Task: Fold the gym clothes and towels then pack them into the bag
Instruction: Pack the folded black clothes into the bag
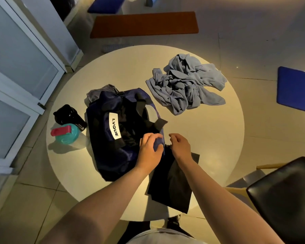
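Your two bare forearms reach in from the near edge, over a round pale desk (209, 147). Your left hand (149, 152) grips the near right end of the navy bag (109, 155), fingers (158, 148) curled round a fold of its fabric. Your right hand (180, 145) hovers just beside it with the fingers loosely curled. Whether they pinch anything is too small to tell.

Under your right forearm a dark garment (173, 182) lies flat, its far end touching the bag and its near corner close to the near rim of the desk. The bag lies slumped left of centre, its white label (115, 125) facing up and its dark straps across the opening. The inside is too dark to make out. A grey cloth (95, 95) pokes out at the bag's far left end, mostly hidden.

On the far right a crumpled grey-blue heap (185, 85) sits well apart from the bag, its right edge near the rim. Bare desk lies between the heap and your right hand, and along the right side.

At the left rim a black bottle (67, 114) and a teal bottle (67, 135) with a pink lid touch each other just beside the bag. A black chair (285, 194) stands near right, close to the rim and cut off by the frame.
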The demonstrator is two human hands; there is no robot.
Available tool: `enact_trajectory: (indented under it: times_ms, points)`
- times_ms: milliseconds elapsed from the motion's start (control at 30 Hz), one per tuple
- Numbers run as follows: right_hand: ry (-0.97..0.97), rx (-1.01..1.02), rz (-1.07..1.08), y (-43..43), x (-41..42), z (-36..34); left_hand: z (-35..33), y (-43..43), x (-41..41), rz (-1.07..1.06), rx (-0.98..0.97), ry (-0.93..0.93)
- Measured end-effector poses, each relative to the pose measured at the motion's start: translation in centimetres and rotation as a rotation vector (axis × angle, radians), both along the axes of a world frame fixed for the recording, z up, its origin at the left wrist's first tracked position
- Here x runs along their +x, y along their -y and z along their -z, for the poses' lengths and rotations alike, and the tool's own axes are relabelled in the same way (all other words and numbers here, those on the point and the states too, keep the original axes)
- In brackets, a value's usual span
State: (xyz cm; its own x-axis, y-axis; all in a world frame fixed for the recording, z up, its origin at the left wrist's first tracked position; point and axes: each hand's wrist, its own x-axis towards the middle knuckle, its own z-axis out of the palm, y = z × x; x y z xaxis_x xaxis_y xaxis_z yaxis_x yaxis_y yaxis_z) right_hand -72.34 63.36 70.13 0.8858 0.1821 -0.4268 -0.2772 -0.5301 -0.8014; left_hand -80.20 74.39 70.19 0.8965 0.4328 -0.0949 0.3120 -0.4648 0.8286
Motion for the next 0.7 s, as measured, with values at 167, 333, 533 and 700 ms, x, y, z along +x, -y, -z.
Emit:
enact_trajectory:
  times_ms: [167, 333, 533, 700]
  points:
    - [-0.165, -0.006, 0.082, 4.2, -2.4, 2.4, 2.5, 4.1, -1.2, 0.029, -0.119, -0.286]
    - [-0.245, -0.191, 0.075, 6.7, -4.3, 4.9, 4.1, 6.3, -2.2, 0.054, -0.158, -0.585]
    - [-0.419, -0.223, -0.011, 9.7, -6.9, 6.9, 5.6, 7.2, -3.7, 0.033, -0.12, -0.75]
    - [-0.373, 0.075, 0.032, 10.0, -7.5, 6.6, 5.5, 7.9, -4.9, -0.012, -0.209, -0.674]
